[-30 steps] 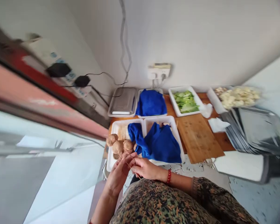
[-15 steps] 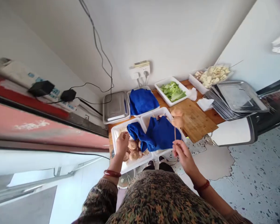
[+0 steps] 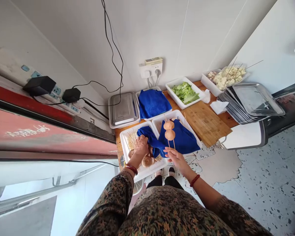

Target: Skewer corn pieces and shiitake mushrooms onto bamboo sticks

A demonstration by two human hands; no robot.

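Observation:
My right hand pinches the lower ends of a two-stick mushroom skewer. Two round brown caps are threaded on it, held above a blue cloth. The cloth covers most of the right-hand white tray and bunches up over the left one. My left hand is closed on the bunched end of this cloth, over the left white tray. Beneath that hand lie brown mushrooms, partly hidden, and a bundle of thin sticks. The left fingertips are hidden by the back of the hand.
Behind stand a lidded metal pan, another blue cloth over a tray, and a tray of lettuce. To the right are a wooden cutting board, stacked metal trays and a container of pale food pieces.
My left hand has moved right onto the bunched cloth. My right hand has brought the mushroom skewer left, from beside the cutting board to above the cloth. The view has shifted slightly.

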